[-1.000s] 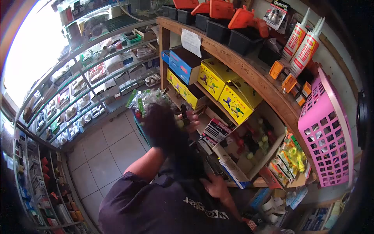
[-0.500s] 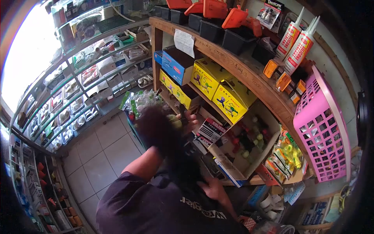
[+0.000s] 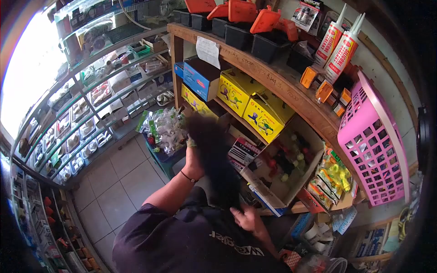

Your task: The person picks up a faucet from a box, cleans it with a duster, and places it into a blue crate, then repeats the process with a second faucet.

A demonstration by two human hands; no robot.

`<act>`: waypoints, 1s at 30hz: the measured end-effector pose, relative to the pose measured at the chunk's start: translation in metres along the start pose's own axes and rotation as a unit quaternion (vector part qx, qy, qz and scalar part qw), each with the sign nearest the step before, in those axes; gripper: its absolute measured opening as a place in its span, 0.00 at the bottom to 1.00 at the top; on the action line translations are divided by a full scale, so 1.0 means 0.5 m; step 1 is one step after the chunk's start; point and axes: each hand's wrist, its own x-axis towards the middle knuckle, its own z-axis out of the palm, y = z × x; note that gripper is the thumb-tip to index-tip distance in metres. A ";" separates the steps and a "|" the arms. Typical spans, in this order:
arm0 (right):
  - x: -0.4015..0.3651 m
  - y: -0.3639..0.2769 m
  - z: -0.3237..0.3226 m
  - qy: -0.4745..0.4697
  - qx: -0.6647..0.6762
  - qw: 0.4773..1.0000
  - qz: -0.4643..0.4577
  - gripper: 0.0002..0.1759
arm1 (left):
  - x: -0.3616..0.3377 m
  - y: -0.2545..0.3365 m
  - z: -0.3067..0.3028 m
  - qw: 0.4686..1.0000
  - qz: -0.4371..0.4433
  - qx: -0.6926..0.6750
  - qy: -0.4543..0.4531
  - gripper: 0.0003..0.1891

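Note:
My left hand (image 3: 192, 160), with a dark band at its wrist, is raised near a pile of clear plastic packets (image 3: 167, 129). A blurred dark mass (image 3: 211, 154), possibly hair, covers its fingers, and a small greenish bit (image 3: 191, 141) shows at its upper edge. What the hand holds, if anything, is hidden. Lower right, my right hand (image 3: 248, 220) lies by the bottom of the dark mass, its visible fingers stretched and slightly apart, with nothing seen in them. Beside it stands an open cardboard box (image 3: 314, 175) with red, black and pale green pieces inside.
Yellow boxes (image 3: 266, 117) and a blue box (image 3: 199, 81) fill the wooden shelf. Above are black bins (image 3: 271, 48) with orange lids and silicone tubes (image 3: 342, 53). A pink basket (image 3: 375, 150) hangs right; racks of small goods (image 3: 84, 109) line the left, over a tiled floor (image 3: 114, 189).
My left hand has moved left and slightly down, away from the shelf toward the plastic packets. Its fingers, visible before, are now covered. The right hand has barely moved; the view has shifted slightly.

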 end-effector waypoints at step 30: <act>-0.010 0.006 0.022 0.062 0.079 0.993 0.068 0.15 | -0.063 0.014 0.014 0.974 -0.052 -0.016 -0.221 0.28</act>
